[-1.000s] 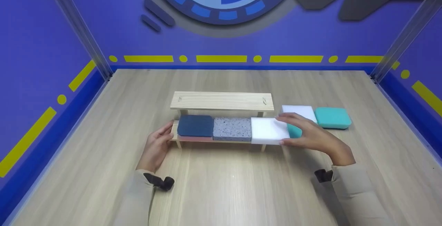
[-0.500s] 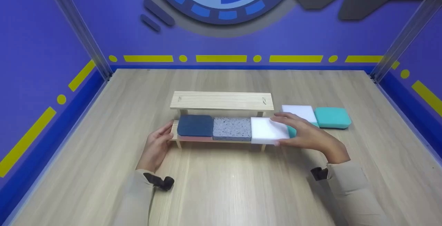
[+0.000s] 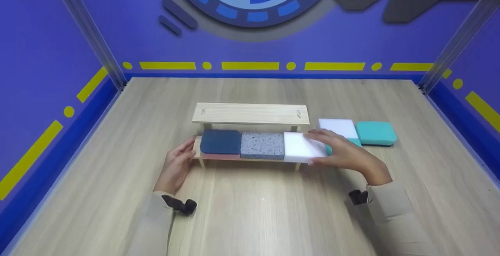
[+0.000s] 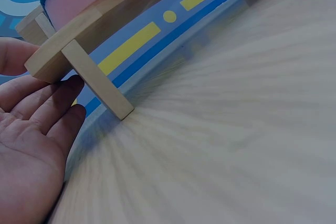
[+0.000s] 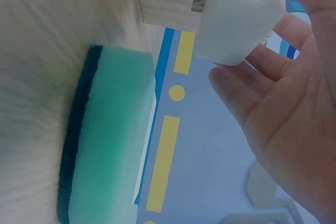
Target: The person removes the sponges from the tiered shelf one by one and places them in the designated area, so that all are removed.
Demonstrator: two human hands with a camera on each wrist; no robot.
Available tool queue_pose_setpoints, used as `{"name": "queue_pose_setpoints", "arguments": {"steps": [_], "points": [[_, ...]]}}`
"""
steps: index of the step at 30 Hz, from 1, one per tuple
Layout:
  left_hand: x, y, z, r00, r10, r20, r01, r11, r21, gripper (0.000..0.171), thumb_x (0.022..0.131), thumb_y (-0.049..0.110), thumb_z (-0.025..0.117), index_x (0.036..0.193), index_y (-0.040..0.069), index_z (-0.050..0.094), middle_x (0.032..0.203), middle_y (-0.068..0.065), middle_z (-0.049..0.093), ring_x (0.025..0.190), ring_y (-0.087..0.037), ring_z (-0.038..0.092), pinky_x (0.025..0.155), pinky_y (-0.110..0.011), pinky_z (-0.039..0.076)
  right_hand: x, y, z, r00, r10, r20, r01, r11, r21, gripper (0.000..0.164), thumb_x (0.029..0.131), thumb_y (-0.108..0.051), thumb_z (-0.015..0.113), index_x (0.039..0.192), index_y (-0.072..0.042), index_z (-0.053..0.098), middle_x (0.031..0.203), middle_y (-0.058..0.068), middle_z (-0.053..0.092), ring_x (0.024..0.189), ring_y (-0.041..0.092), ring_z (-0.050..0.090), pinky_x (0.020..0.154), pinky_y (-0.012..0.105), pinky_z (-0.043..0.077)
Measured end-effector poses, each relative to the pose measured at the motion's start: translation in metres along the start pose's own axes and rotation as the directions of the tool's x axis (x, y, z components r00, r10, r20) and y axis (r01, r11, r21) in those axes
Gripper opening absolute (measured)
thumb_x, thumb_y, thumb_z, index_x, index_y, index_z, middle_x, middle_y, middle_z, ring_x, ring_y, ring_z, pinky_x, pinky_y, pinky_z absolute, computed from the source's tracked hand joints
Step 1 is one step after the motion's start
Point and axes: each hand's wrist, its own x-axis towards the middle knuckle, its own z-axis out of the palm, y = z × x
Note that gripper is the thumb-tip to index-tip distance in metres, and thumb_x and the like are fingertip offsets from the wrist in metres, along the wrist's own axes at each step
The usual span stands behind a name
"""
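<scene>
My left hand (image 3: 175,168) grips the left end of the low wooden bench (image 4: 55,59), thumb above and fingers beneath the plank in the left wrist view. On that bench lie three blocks in a row: a pink sponge with a dark blue scouring pad (image 3: 220,142) on top, a grey speckled block (image 3: 262,145), and a white sponge (image 3: 302,146) at the right end. My right hand (image 3: 349,152) holds the white sponge between thumb and fingers. In the right wrist view the white sponge (image 5: 239,17) rests on the bench end.
Behind stands a higher wooden bench (image 3: 250,113) with a bare top. To the right on the table (image 3: 250,209) lie another white sponge (image 3: 338,128), a green sponge (image 3: 377,133), and a green sponge (image 5: 113,129) partly hidden by my right hand. Blue walls (image 3: 250,52) enclose the table.
My right hand has shifted slightly left along the white sponge, uncovering more of the green sponge behind it. My left hand and the row of blocks have stayed nearly still.
</scene>
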Motion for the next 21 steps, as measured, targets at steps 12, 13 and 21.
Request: {"name": "queue_pose_setpoints", "arguments": {"steps": [12, 13, 21], "points": [[-0.0008, -0.0004, -0.0012, 1.0, -0.003, 0.023, 0.002, 1.0, 0.007, 0.057, 0.093, -0.009, 0.042, 0.147, -0.011, 0.023, 0.156, -0.023, 0.022, 0.145, -0.029, 0.023, 0.118, -0.037, 0.023, -0.001, 0.0011, 0.0031, 1.0, 0.01, -0.009, -0.009, 1.0, 0.01, 0.073, 0.078, -0.039, 0.078, 0.138, -0.007, 0.051, 0.143, 0.018, 0.048, 0.134, 0.04, 0.041, 0.105, 0.056, 0.038], [-0.0009, -0.0006, -0.0013, 1.0, -0.002, 0.025, 0.002, 1.0, 0.006, 0.057, 0.093, -0.009, 0.042, 0.147, -0.011, 0.023, 0.157, -0.023, 0.022, 0.146, -0.03, 0.023, 0.118, -0.039, 0.021, -0.0011, 0.0009, 0.0031, 1.0, 0.009, -0.01, -0.009, 1.0, 0.011, 0.073, 0.078, -0.039, 0.078, 0.138, -0.007, 0.051, 0.143, 0.018, 0.048, 0.134, 0.04, 0.041, 0.105, 0.056, 0.038], [-0.0008, 0.0003, -0.0009, 1.0, -0.005, 0.016, 0.005, 1.0, 0.002, 0.056, 0.093, -0.009, 0.042, 0.146, -0.011, 0.024, 0.156, -0.023, 0.023, 0.145, -0.029, 0.025, 0.114, -0.03, 0.03, -0.0009, 0.0007, 0.0031, 0.998, -0.044, -0.045, 0.043, 0.999, -0.013, 0.069, 0.077, -0.034, 0.079, 0.135, -0.005, 0.054, 0.136, 0.015, 0.053, 0.126, 0.034, 0.05, 0.102, 0.052, 0.042]]}}
